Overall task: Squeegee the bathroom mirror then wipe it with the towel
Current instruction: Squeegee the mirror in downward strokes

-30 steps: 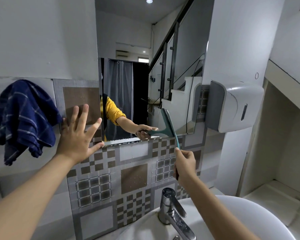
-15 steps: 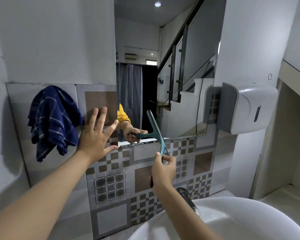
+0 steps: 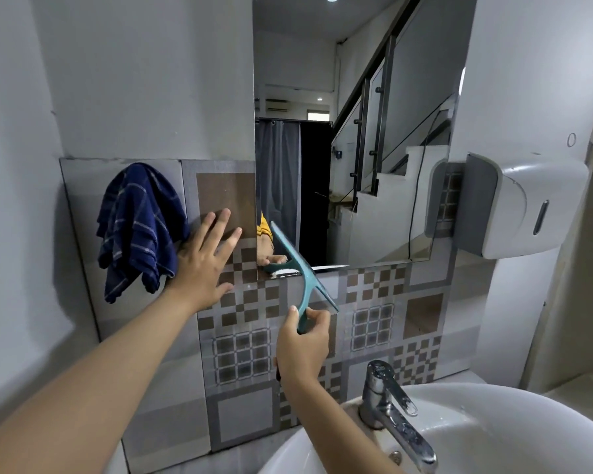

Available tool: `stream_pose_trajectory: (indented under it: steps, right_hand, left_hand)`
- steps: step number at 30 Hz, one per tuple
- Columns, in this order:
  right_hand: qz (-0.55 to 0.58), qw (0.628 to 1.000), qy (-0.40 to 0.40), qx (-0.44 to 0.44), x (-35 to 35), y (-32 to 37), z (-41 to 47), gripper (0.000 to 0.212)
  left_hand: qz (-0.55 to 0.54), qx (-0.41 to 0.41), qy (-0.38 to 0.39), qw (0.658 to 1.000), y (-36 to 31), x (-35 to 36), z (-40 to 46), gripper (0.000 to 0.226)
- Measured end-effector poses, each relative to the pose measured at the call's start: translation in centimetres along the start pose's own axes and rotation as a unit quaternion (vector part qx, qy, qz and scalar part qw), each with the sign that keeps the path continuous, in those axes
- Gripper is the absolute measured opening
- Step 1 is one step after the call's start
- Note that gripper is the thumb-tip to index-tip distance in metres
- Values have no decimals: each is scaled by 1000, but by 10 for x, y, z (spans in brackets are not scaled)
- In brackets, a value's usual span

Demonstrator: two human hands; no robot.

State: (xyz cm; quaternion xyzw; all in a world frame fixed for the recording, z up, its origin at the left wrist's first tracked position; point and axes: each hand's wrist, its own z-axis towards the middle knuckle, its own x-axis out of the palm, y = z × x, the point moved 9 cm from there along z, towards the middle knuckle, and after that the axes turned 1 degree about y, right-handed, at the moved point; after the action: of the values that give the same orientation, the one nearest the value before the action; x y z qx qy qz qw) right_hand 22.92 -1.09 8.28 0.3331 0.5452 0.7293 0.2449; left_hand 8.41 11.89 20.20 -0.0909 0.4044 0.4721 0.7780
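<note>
While gripping squeegee [image 3: 302,268], right hand [image 3: 302,347] curled.

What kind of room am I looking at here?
Most likely a small bathroom or washroom: a white basin with a chrome tap sits below a wall mirror, with a paper dispenser beside it and a blue towel hanging on the tiled wall.
</note>
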Motion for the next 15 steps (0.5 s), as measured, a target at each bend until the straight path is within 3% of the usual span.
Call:
stream_pose_trajectory:
  steps: [15]
  right_hand:
    - [-246, 958, 41, -143, -32, -1, 3, 13]
  left_hand:
    - [25, 6, -14, 1000, -4, -4, -1, 109]
